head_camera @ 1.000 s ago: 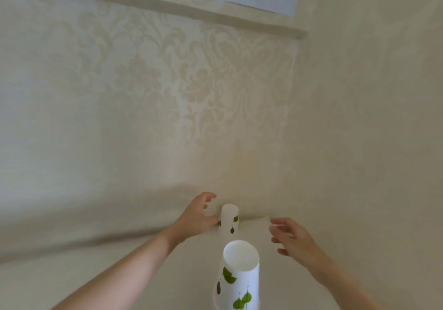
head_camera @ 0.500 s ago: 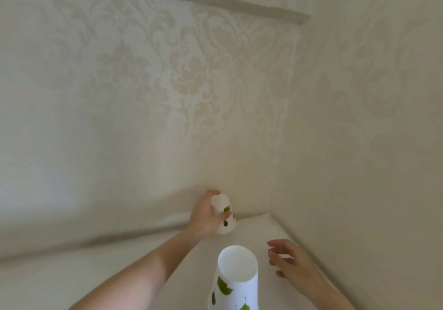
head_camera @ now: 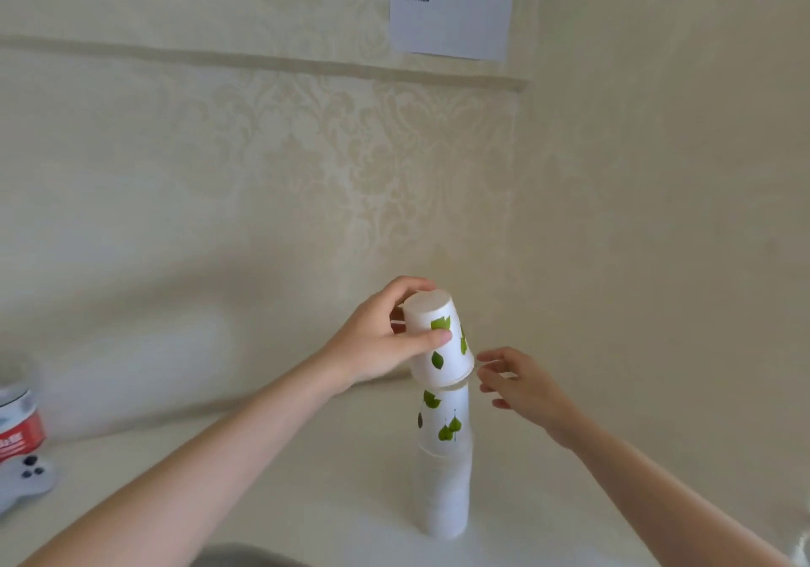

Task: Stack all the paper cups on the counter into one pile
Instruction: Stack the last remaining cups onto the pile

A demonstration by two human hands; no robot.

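Note:
A pile of upside-down white paper cups (head_camera: 445, 470) with green leaf prints stands on the pale counter (head_camera: 271, 487) near the wall corner. My left hand (head_camera: 381, 340) grips one more leaf-printed cup (head_camera: 442, 354), bottom up and slightly tilted, with its rim right at the top of the pile. My right hand (head_camera: 519, 384) hovers just right of the cup's rim, fingers spread, holding nothing. Whether the fingertips touch the cup I cannot tell.
A red-and-white can (head_camera: 17, 424) and a white game controller (head_camera: 26, 479) lie at the counter's left edge. Patterned walls meet in a corner behind the pile. A printed sheet with a QR code (head_camera: 451, 1) hangs on the wall above.
My left hand took the single cup from the counter by the wall, lifted it and brought it over the pile. My right hand rose toward the cup's rim. The camera tilted down.

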